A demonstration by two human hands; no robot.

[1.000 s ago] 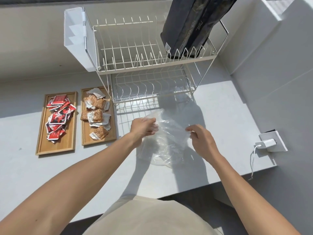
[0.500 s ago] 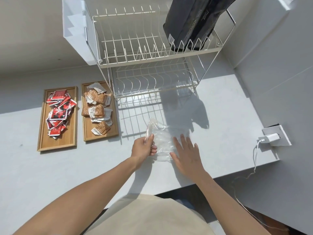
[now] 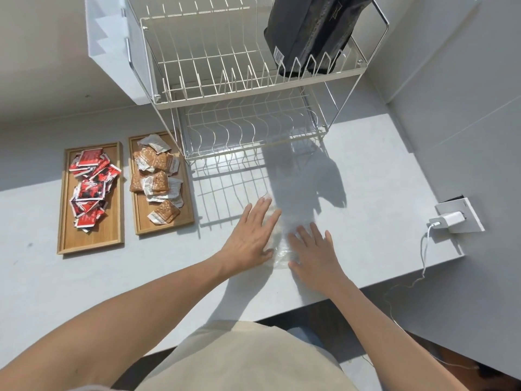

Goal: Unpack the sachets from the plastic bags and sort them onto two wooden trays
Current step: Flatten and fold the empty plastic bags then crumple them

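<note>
A clear plastic bag lies flattened on the grey counter in front of the dish rack. My left hand rests flat on its left part, fingers spread. My right hand lies flat on its right part, fingers apart too. Neither hand grips anything. At the left, one wooden tray holds a pile of red sachets. The wooden tray beside it holds brown and white sachets.
A white two-tier wire dish rack stands behind the bag, with a black pouch upright in its top tier. A white charger with a cable sits in a wall socket at right. The counter's front edge runs just behind my wrists.
The bag was held up loosely in both hands; it has since been folded and laid down. My left hand let go of its edge, and both palms now press it flat.
</note>
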